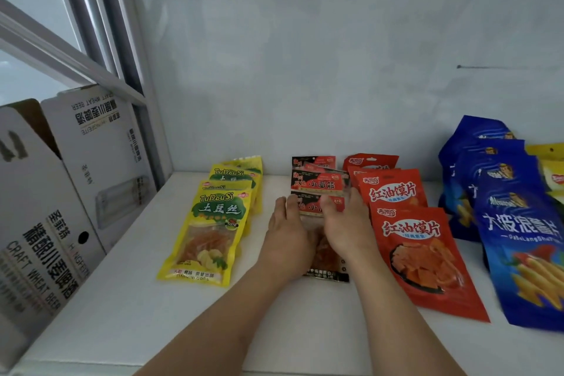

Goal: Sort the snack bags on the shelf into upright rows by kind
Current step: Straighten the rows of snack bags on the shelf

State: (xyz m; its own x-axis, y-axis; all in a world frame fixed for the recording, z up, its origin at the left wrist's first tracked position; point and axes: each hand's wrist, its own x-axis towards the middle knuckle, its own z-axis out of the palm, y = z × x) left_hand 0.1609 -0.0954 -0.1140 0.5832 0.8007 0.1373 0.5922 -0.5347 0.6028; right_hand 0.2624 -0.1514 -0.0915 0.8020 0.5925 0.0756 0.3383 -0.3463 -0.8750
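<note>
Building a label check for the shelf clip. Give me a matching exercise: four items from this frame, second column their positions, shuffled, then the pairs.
Items:
1. yellow bags
2. black-and-red bags
3. red bags
4. blue bags

Positions:
A. far right of the shelf
B. under both hands, the left hand and the right hand
C. leftmost row, nearest the beer carton
D. between the black-and-red row and the blue row

Pairs: 1-C, 2-B, 3-D, 4-A
</note>
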